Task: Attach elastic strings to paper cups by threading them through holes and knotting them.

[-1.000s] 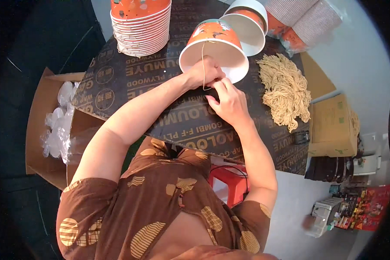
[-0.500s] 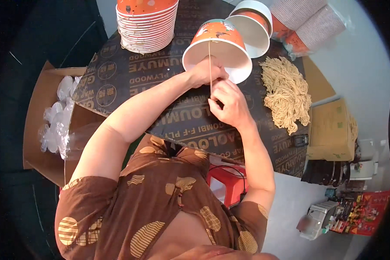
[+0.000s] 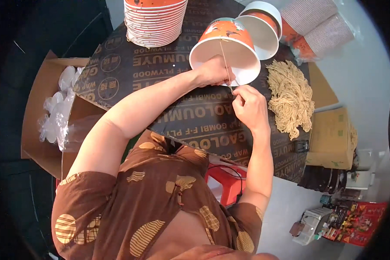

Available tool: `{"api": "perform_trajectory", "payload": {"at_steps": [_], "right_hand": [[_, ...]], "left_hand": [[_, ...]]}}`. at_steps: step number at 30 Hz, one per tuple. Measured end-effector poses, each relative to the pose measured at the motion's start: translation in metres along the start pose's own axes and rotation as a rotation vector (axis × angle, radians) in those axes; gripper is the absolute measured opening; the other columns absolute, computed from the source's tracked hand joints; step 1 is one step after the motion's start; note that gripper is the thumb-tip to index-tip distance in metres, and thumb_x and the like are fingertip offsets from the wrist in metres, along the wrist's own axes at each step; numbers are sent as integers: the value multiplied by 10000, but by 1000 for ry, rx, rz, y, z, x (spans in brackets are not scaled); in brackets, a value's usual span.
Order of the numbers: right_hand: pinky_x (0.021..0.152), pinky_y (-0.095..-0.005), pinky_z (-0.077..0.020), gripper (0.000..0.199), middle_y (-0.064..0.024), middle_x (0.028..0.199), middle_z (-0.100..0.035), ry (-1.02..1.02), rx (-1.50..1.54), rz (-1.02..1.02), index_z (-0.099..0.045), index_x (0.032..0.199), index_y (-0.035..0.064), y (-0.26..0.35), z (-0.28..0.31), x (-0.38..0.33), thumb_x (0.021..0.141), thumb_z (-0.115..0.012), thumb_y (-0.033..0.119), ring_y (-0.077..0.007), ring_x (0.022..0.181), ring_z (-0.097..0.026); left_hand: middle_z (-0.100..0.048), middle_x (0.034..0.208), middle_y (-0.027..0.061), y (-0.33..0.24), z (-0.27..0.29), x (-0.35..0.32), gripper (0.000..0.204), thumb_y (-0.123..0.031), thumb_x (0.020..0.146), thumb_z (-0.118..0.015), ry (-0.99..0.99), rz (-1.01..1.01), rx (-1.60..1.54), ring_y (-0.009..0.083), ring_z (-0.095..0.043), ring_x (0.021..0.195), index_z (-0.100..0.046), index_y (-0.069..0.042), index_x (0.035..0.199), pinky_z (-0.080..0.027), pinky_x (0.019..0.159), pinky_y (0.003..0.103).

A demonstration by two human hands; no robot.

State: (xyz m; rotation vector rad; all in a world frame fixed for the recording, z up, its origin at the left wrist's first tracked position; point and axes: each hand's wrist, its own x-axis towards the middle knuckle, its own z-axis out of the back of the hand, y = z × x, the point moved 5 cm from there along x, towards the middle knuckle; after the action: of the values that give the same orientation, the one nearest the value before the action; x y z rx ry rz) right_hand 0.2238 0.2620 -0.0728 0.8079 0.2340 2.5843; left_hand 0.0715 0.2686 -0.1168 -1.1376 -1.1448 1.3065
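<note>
An orange patterned paper bowl (image 3: pixel 242 64) with a white inside lies on its side, its mouth toward me. From its upper rim a thin beige string (image 3: pixel 224 56) runs taut down past my left hand to my right. My left hand (image 3: pixel 216 73) is closed at the bowl's mouth, its fingertips together on the string by the lower rim; they are partly hidden. Just below and to the right, my right hand (image 3: pixel 251 106) pinches the string between thumb and forefinger. A loose bundle of beige strings (image 3: pixel 290 97) lies right of the bowl.
A tall stack of paper bowls (image 3: pixel 155 24) stands at the far left of the dark plywood table (image 3: pixel 160 97). More bowls (image 3: pixel 266 41) and plastic-wrapped stacks (image 3: pixel 320 24) are at the far right. A cardboard box (image 3: pixel 37 117) holds clear plastic items (image 3: pixel 58 108) at left; another box (image 3: pixel 331 138) is at right.
My right hand has moved right and slightly down, away from my left hand, drawing the string at a slant. The left hand stays by the bowl's mouth. The whole view has shifted slightly.
</note>
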Motion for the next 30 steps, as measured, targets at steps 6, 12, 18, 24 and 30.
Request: {"api": "perform_trajectory", "payload": {"at_steps": [6, 12, 18, 24, 30], "right_hand": [[601, -403, -512, 79, -120, 775, -660, 75, -49, -54, -620, 723, 25, 11, 0, 1, 748, -630, 99, -314, 688, -647], [605, -406, -518, 143, -131, 797, -664, 92, -18, -77, -643, 729, 29, 7, -10, 0, 785, -655, 160, -327, 677, -650], [637, -391, -520, 140, -145, 814, -664, 107, 119, -120, -678, 791, 1, -3, -13, -2, 793, -671, 142, -328, 713, -656], [632, -370, -512, 118, -150, 816, -664, 110, 232, -166, -678, 816, -20, -7, -10, -1, 795, -668, 96, -317, 709, -659], [645, -376, -514, 125, -159, 828, -662, 125, 234, -179, -690, 855, -11, -6, -12, -2, 805, -659, 99, -321, 719, -658]], "left_hand": [[-506, 502, 16, 4, 0, 2, 150, -114, 757, -676, -2, -3, 1, 79, -428, 389, -599, -15, 676, -299, 354, 240], [-511, 509, 16, 3, -2, 2, 131, -98, 752, -667, -4, -1, 25, 81, -432, 391, -598, -13, 679, -305, 356, 240], [-519, 538, 8, 9, -1, 5, 93, -61, 744, -657, 41, -28, 9, 77, -467, 437, -598, -9, 694, -340, 380, 235], [-555, 622, 12, 6, -3, 2, 76, -2, 754, -657, 67, -61, 2, 74, -490, 478, -590, -9, 788, -369, 401, 230], [-566, 639, 11, 8, -4, 4, 81, 8, 766, -650, 89, -51, 15, 73, -502, 487, -597, -25, 817, -388, 405, 228]]}}
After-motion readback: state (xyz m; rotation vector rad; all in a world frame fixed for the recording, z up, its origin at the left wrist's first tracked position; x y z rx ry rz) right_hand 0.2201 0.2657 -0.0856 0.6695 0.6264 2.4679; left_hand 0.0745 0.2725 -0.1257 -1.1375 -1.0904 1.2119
